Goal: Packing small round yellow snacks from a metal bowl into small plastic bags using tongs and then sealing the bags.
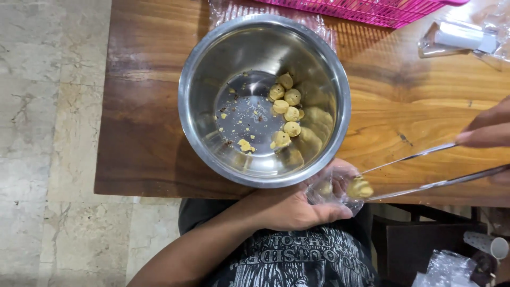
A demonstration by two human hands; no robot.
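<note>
A steel bowl [212, 58] stands on the wooden table [419, 101], with several small yellow dough balls [287, 112] and crumbs in its bottom. My left hand [289, 204] is just below the bowl's near rim and holds a small clear plastic bag [332, 187] open. My right hand [489, 130] comes in from the right edge and grips long metal tongs [425, 170]. The tong tips pinch one yellow ball [360, 187] at the bag's mouth. Another ball shows inside the bag.
A pink plastic basket [372, 9] lies at the table's far edge. Clear wrappers with a white piece [459, 37] lie at the top right. More plastic bags [449, 268] sit low at the right. Pale stone floor [48, 133] lies left of the table.
</note>
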